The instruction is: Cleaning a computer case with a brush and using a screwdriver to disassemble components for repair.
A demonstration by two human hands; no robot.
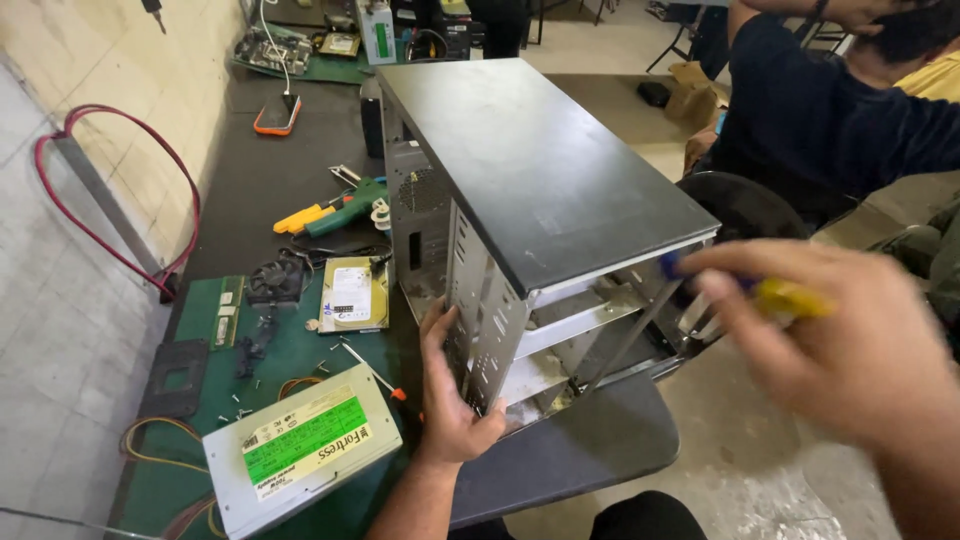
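A computer case (540, 180) with a black top panel and bare metal frame lies on the dark workbench, its open drive bays facing me. My left hand (450, 395) grips the lower front corner of the case frame. My right hand (850, 345) is raised at the right, blurred, closed around a screwdriver with a yellow and blue handle (785, 297), close to the front upper corner of the case.
A grey power supply with a green label (300, 450) lies at the front left beside a small screwdriver (372, 370), loose screws, a hard drive (354, 294), a cooling fan (275, 280) and a green glue gun (340, 208). A phone (278, 115) lies farther back. Another person in dark clothes (830, 110) sits at the right.
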